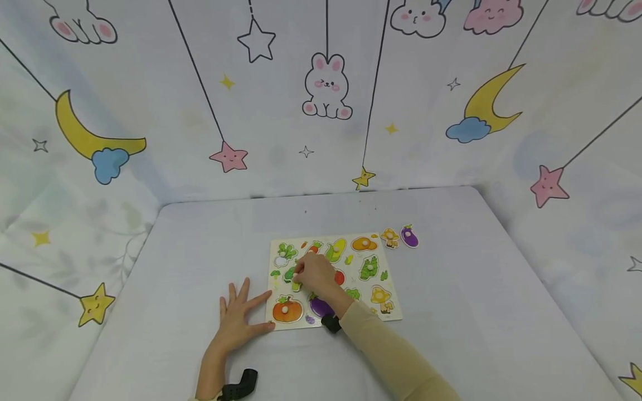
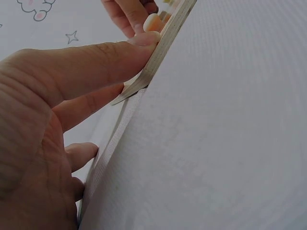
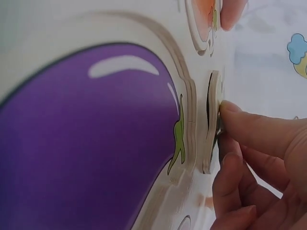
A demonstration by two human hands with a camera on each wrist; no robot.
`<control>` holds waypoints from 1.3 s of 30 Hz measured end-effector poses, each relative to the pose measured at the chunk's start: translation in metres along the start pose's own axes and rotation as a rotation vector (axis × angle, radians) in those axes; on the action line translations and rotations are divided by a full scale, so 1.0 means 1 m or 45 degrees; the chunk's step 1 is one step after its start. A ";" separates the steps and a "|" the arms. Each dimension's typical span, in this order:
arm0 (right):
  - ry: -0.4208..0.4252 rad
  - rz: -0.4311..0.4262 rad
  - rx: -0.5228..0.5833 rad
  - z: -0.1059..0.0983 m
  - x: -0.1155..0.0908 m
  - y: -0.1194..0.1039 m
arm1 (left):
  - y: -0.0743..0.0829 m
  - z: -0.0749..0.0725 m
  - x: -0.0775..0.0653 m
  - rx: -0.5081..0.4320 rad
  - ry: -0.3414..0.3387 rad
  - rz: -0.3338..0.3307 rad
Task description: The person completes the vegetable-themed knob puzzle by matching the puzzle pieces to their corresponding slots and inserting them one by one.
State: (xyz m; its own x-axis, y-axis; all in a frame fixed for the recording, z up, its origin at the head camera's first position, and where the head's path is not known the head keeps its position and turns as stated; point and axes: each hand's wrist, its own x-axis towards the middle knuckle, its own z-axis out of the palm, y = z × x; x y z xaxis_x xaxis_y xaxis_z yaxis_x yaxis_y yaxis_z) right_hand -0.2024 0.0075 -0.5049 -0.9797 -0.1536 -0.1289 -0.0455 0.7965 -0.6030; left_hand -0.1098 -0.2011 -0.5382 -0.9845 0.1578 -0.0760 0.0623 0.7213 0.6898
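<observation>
A cream wooden vegetable peg puzzle board [image 1: 275,246] lies on the white-covered table. My right hand [image 1: 317,275] reaches over it and pinches the broccoli piece [image 1: 288,275] with thumb and fingers. In the right wrist view this piece [image 3: 211,124] shows edge-on, close to the board's face; whether it is fully seated I cannot tell. My left hand [image 1: 236,323] has its fingers spread, thumb and index finger touching the board's left edge. In the left wrist view the thumb [image 2: 144,40] presses on the board's corner.
A mushroom piece [image 1: 389,238] and an eggplant piece [image 1: 409,236] lie off the board's upper right corner. On the board are a pumpkin [image 1: 287,309], corn [image 1: 335,250] and an eggplant-shaped recess [image 1: 320,306]. Patterned cloth walls [image 1: 281,111] surround the table.
</observation>
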 end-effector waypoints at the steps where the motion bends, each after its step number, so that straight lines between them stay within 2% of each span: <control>1: -0.006 -0.008 0.006 0.000 0.000 0.000 | 0.000 0.000 0.000 -0.004 0.003 0.003; 22: -0.078 -0.106 -0.049 -0.005 -0.001 -0.003 | 0.000 0.000 0.000 -0.006 0.013 0.009; 29: -0.133 -0.130 0.001 -0.008 -0.008 0.001 | -0.003 0.003 -0.002 0.000 0.007 -0.014; 31: -0.153 -0.158 0.029 -0.016 -0.012 0.006 | -0.003 0.003 -0.002 -0.004 0.006 -0.015; 34: -0.123 -0.231 0.090 -0.040 -0.016 0.016 | -0.003 0.004 -0.002 -0.012 0.005 -0.005; 37: -0.012 -0.237 0.118 -0.072 -0.013 0.032 | -0.002 0.004 -0.001 -0.013 0.013 0.009; 39: 0.073 -0.197 0.116 -0.093 -0.007 0.048 | -0.003 0.004 0.000 -0.001 0.014 0.003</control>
State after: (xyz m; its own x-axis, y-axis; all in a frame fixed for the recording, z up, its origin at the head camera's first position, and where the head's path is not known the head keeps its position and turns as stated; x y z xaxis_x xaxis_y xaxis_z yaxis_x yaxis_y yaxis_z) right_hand -0.2160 0.1016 -0.4595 -0.9720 -0.2344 0.0145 -0.1812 0.7093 -0.6812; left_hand -0.1092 -0.2008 -0.5427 -0.9861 0.1521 -0.0667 0.0645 0.7206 0.6904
